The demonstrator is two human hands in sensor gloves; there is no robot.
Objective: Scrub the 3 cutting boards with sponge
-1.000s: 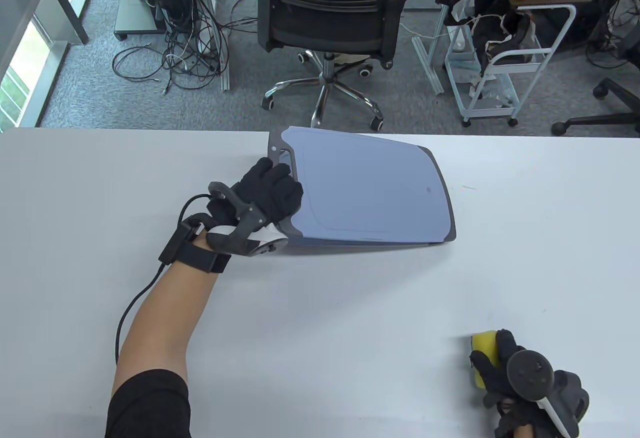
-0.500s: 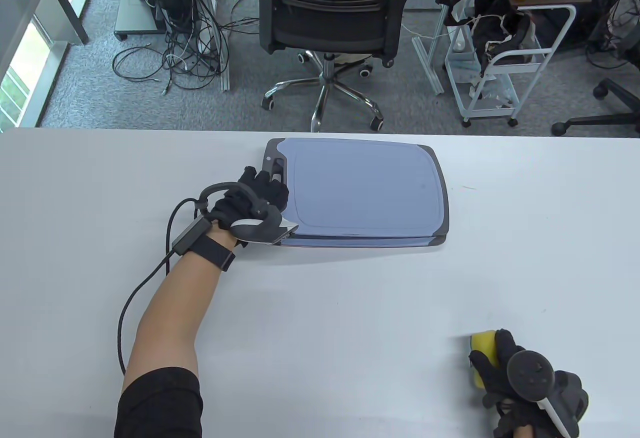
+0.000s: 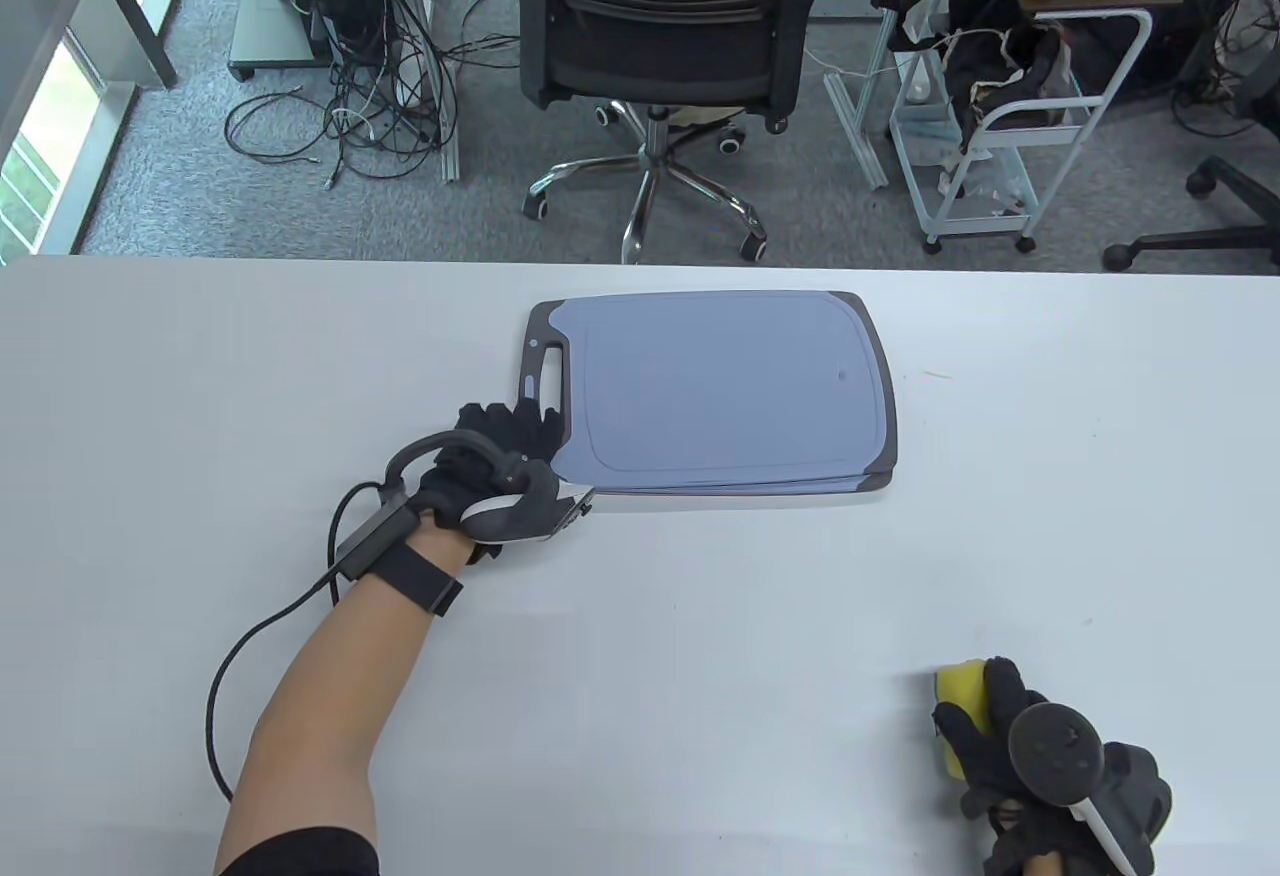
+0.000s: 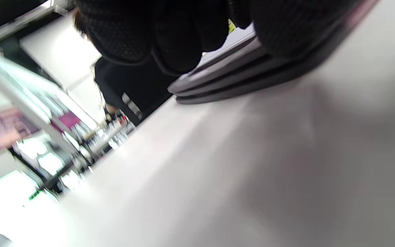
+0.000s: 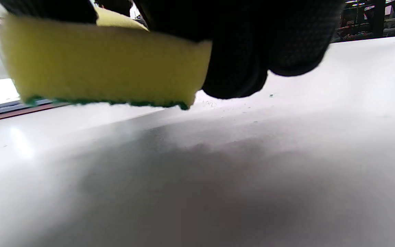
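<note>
Beyond the white worktop an office chair and a wire cart stand on grey carpet. Stacked cutting boards lie flat just ahead of my left hand, whose fingers touch the near handle corner, loosely bent. Well off to the right, my right hand grips the yellow sponge, its green underside hovering just above the worktop.

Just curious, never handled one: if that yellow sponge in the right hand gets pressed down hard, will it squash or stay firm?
The sponge would probably squash: it looks like soft foam. It seems light, as the right hand grips it with fingertips alone. Its thin green underside looks coarser, so it may drag rather than slide.
</note>
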